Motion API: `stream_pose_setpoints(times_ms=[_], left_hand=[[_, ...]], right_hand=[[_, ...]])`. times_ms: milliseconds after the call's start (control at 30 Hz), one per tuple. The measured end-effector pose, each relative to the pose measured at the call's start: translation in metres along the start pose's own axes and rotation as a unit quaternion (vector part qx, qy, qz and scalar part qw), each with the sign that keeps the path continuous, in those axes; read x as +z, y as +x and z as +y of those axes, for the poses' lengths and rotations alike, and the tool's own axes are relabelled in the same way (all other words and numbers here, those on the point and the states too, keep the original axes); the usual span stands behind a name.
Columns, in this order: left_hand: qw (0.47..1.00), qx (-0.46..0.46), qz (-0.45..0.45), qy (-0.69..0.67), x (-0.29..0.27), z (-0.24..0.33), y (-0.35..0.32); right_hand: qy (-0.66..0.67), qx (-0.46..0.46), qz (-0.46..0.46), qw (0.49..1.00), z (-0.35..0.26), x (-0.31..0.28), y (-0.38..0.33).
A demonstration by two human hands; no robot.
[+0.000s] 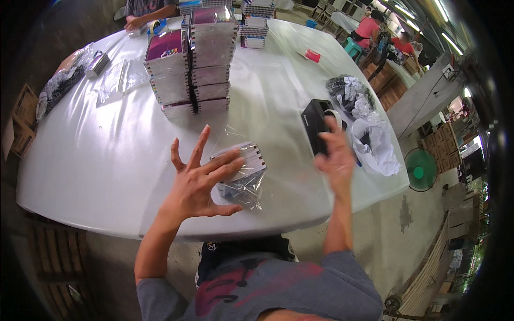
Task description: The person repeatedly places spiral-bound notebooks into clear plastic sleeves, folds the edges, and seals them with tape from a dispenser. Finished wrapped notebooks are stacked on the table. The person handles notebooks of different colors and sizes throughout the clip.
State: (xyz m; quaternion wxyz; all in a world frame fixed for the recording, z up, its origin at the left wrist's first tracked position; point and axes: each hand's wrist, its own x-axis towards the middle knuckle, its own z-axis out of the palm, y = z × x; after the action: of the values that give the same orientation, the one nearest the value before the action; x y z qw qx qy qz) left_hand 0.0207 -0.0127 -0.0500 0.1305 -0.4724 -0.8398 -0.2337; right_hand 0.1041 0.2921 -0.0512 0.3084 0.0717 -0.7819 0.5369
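Note:
A small stack of spiral-bound notebooks [247,161] lies near the front of the white-covered table, with a clear plastic wrapper [243,190] around it. Across its top rest the fingers of my left hand [199,181], spread and open, the thumb out along the near side. To the right, my right hand [339,160] is at the near end of a black tape dispenser [316,124] that carries a tape roll [335,117]. Motion smears the right fingers, so whether they pinch anything is unclear.
Tall stacks of plastic-wrapped notebooks [210,59] stand beyond my left hand. Crumpled plastic bags [369,142] lie by the right edge, and a red card [312,55] farther back. Across the table a person's hand [135,24] works near a blue tape dispenser [156,27]. A green fan [421,170] stands at right.

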Motion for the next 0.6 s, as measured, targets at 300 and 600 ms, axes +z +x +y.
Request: stream_pose_setpoints(times_ms=[300,600], left_hand=[[0.999,-0.032,-0.023,-0.018,0.001,0.0,-0.005],[0.998,-0.043,-0.045,-0.03,0.001,-0.001,-0.005]], right_hand=[[-0.12,0.458,0.021,0.88,0.049,-0.109,-0.012],[0.077,0.51,0.041,0.856,0.065,-0.122,-0.008]])
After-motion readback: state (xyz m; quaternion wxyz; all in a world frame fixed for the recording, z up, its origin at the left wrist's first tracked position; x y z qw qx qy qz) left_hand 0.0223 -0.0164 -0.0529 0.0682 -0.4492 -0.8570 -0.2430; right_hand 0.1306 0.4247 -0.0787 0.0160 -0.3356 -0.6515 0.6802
